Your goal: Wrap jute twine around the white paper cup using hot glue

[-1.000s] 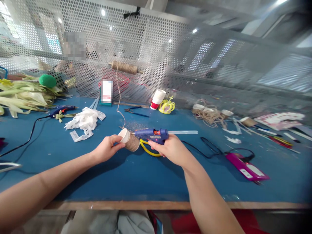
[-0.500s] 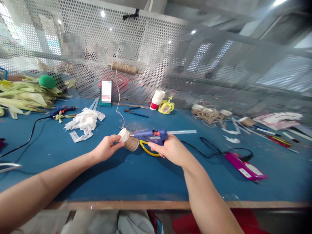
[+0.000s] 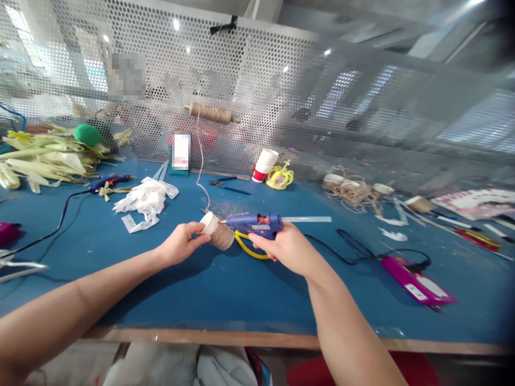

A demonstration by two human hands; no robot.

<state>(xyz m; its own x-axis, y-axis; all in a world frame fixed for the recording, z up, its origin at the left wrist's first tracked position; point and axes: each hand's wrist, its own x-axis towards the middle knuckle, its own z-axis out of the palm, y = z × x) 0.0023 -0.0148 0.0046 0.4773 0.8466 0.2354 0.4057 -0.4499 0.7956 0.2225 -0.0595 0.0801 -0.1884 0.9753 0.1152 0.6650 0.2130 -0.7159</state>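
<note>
My left hand (image 3: 184, 242) grips a small white paper cup (image 3: 210, 223) by its rim side; the cup lies tilted and its lower part is wrapped in brown twine (image 3: 221, 236). In my right hand (image 3: 287, 244) is a blue glue gun (image 3: 254, 222) with a clear glue stick (image 3: 308, 219) jutting from its back. The gun's nozzle points left and meets the cup near the edge of the winding. A strand of twine (image 3: 201, 153) runs up from the cup to a spool (image 3: 211, 113) on the mesh panel. Behind the gun, a yellow loop (image 3: 249, 252) shows in part.
Pliers (image 3: 229, 185), stacked paper cups (image 3: 265, 165) and a yellow crown-shaped piece (image 3: 279, 177) stand towards the mesh panel. At left are crumpled white plastic (image 3: 148, 198), another glue gun (image 3: 108, 182) and corn husks (image 3: 52, 161). A purple power strip (image 3: 416, 281) lies right, with cords.
The whole view has shifted slightly, so things appear a little further right. Both hands keep their holds, with the nozzle still at the cup.
</note>
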